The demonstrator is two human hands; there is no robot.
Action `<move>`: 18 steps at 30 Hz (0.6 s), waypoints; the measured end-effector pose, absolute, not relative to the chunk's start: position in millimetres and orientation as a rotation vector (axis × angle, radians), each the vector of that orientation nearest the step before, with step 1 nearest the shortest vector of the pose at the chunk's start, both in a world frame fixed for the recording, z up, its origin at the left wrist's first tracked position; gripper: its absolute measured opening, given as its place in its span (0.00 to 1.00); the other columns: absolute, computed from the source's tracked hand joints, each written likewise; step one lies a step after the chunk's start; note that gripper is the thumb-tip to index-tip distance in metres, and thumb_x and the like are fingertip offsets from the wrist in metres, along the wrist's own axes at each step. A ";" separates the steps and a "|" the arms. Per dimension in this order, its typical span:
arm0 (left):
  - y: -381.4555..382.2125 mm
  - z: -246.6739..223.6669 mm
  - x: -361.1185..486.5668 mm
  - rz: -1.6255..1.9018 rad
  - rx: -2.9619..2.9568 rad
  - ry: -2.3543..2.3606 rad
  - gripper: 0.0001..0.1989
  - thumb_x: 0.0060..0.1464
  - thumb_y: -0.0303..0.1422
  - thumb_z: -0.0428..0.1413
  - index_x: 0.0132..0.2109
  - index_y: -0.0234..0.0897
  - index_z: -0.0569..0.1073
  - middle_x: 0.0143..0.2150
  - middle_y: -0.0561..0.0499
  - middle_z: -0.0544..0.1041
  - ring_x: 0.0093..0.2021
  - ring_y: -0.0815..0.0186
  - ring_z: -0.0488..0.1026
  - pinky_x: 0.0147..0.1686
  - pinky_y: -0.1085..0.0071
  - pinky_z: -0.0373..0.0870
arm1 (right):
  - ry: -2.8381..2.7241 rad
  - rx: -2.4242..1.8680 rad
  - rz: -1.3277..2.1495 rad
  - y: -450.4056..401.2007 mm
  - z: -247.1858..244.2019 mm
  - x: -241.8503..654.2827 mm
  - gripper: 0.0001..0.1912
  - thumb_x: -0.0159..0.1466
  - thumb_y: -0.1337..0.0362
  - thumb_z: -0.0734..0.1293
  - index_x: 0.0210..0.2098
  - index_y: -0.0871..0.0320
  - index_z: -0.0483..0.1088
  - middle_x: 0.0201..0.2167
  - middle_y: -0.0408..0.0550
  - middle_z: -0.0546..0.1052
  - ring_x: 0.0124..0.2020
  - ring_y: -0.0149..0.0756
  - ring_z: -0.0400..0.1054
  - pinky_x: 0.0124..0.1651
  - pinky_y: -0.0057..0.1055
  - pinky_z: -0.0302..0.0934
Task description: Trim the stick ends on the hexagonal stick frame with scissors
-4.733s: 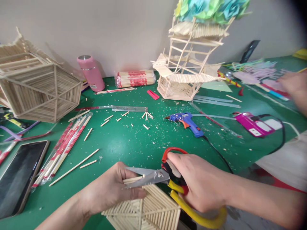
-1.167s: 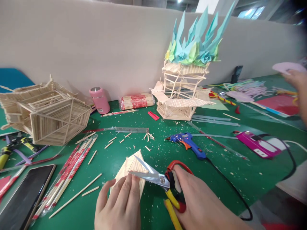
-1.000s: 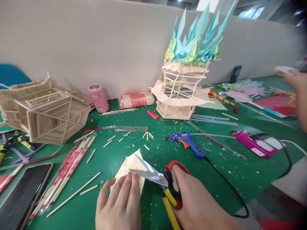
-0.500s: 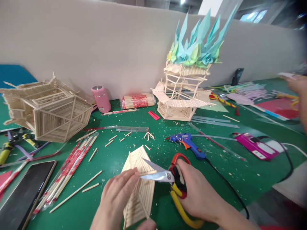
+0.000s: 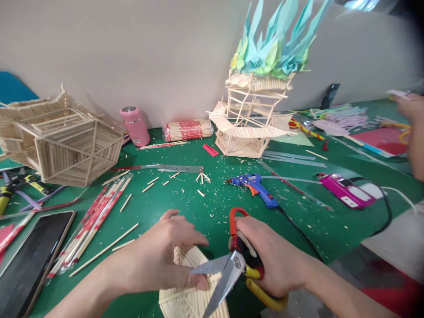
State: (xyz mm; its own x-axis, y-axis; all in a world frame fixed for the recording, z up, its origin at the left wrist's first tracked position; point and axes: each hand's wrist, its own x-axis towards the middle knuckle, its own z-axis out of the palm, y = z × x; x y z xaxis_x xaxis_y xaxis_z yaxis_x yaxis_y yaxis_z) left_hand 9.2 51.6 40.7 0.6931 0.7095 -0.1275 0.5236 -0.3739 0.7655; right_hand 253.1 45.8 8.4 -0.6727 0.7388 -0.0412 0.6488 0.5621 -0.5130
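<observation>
My right hand (image 5: pixel 270 254) is wrapped round the red and yellow handles of a pair of scissors (image 5: pixel 228 278). The scissors' blades stand apart over a panel of pale wooden sticks (image 5: pixel 177 302) at the bottom middle. On the panel, my left hand (image 5: pixel 168 256) grips it with the thumb near the upper blade and the fingers curled over its far end. Part of the panel is hidden under this hand, and its near end runs out of view.
A blue glue gun (image 5: pixel 253 185) lies beyond my right hand, its cord trailing right. Two stick structures (image 5: pixel 79 152) (image 5: pixel 250 132) stand behind. At left are a phone (image 5: pixel 36 260) and bagged sticks (image 5: pixel 92 225). Another person's hand (image 5: pixel 410 108) shows at far right.
The scissors have swung, with the blades now pointing down-left and opened wider. My left hand has turned across the panel, which has shifted lower in view. The camera has tilted down.
</observation>
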 end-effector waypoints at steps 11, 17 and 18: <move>42.3 20.2 16.4 0.288 1.430 1.081 0.10 0.45 0.35 0.60 0.23 0.34 0.70 0.23 0.58 0.62 0.26 0.71 0.59 0.24 0.75 0.53 | -2.638 -1.308 1.004 43.4 18.2 257.8 0.15 0.46 0.71 0.65 0.30 0.55 0.56 0.29 0.45 0.66 0.28 0.36 0.59 0.30 0.32 0.54; 29.0 7.7 19.0 0.322 1.335 1.186 0.14 0.45 0.33 0.58 0.19 0.35 0.62 0.22 0.60 0.58 0.24 0.73 0.55 0.21 0.75 0.49 | -2.684 -1.380 1.068 36.4 22.4 265.7 0.15 0.49 0.67 0.66 0.34 0.55 0.57 0.32 0.49 0.69 0.31 0.40 0.64 0.31 0.34 0.56; 27.2 7.5 20.2 0.339 1.316 1.182 0.13 0.45 0.34 0.58 0.19 0.35 0.63 0.22 0.59 0.58 0.24 0.73 0.55 0.21 0.75 0.50 | -2.686 -1.380 1.079 35.3 23.4 266.4 0.15 0.50 0.67 0.66 0.34 0.55 0.57 0.32 0.49 0.69 0.31 0.40 0.64 0.31 0.34 0.56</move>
State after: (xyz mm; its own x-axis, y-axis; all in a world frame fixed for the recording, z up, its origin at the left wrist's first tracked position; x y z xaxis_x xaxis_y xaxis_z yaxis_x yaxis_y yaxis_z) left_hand 20.2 27.2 7.5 0.4277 0.7723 -0.4698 0.4052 0.3008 0.8633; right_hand 266.4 35.3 23.4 -0.6281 0.6983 -0.3435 0.7419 0.4040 -0.5352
